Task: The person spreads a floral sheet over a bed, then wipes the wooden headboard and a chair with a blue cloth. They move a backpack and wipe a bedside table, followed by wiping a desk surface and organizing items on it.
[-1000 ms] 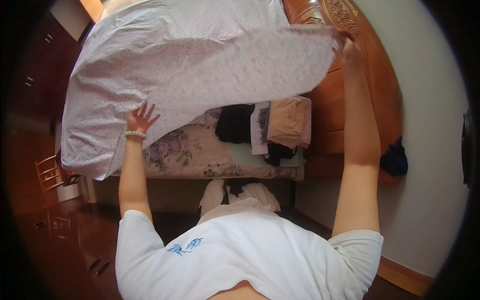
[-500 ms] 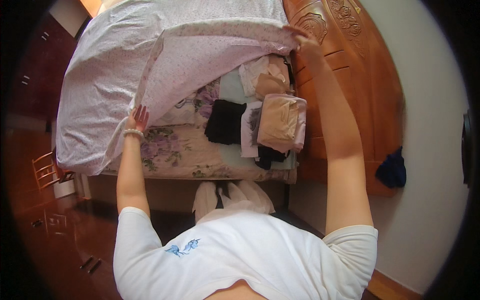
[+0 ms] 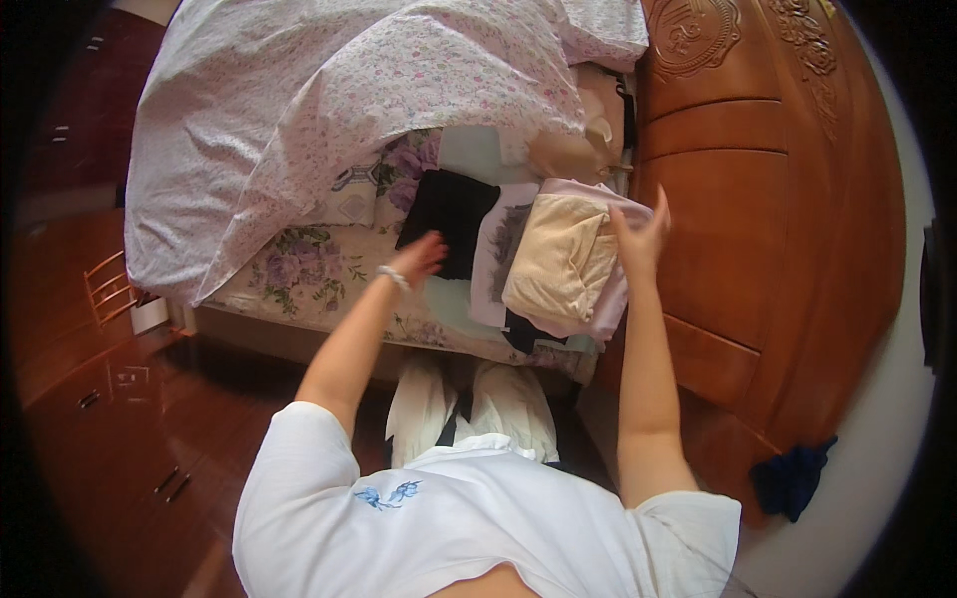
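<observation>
Since the earlier frames you are letting the pale floral quilt (image 3: 329,130) drop; it is now lying heaped over the upper left of the bed, no longer spread in the air between your arms; both hands are coming down to the folded clothes near the bed's foot.

Your left hand (image 3: 419,257) is released, fingers loosely curled, resting at the edge of the black folded garment (image 3: 449,221); whether it is actually touching the cloth is hard to tell from this angle. Your right hand (image 3: 638,234) is open and empty, palm turned inward, hovering just beside the beige folded garment (image 3: 558,261), which is sitting on a pale pink piece beneath it.

That beige piece is looking soft, light and limp; it is likely sagging out of its fold if lifted by one corner; you are better sliding a hand under the whole stack or pinching along the folded edge. It is showing a smooth, matt surface, folded into a rough rectangle, close against the carved wooden footboard (image 3: 768,199).
</observation>
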`<state>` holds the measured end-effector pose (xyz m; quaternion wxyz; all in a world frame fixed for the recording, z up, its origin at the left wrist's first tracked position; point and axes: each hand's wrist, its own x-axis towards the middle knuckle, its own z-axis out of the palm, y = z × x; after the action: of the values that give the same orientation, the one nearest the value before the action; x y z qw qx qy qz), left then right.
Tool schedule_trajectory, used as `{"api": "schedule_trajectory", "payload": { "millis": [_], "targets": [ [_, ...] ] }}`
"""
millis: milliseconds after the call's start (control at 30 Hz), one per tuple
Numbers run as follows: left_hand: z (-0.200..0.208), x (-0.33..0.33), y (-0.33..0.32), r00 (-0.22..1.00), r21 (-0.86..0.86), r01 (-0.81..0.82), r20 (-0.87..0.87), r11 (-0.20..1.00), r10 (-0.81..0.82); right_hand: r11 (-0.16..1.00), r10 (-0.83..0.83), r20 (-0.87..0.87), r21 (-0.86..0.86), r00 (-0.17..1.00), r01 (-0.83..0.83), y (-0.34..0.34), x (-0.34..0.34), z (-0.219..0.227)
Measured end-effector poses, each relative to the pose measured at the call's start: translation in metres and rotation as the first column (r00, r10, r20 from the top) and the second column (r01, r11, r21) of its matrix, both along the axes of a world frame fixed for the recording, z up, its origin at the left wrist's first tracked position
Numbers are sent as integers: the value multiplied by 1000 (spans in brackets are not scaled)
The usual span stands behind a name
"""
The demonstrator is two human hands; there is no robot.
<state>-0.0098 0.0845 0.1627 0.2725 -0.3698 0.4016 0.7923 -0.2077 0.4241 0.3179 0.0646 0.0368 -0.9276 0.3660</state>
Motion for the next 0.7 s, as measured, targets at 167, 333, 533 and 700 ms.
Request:
{"api": "schedule_trajectory", "payload": {
  "millis": [167,333,533,700],
  "targets": [
    [49,-69,118,947,-224,303,-37,926,-319,768,-100,722,-381,685,514,77,62,-40],
    [28,-82,146,927,-607,309,18,732,-375,707,218,810,-516,545,483,110,64,-87],
    [55,-87,154,920,-450,366,43,814,-390,691,281,884,-456,373,560,111,53,-95],
    [30,-73,159,870,-475,430,-10,768,-493,601,290,894,-448,341,662,113,68,-111]
  ]
}}
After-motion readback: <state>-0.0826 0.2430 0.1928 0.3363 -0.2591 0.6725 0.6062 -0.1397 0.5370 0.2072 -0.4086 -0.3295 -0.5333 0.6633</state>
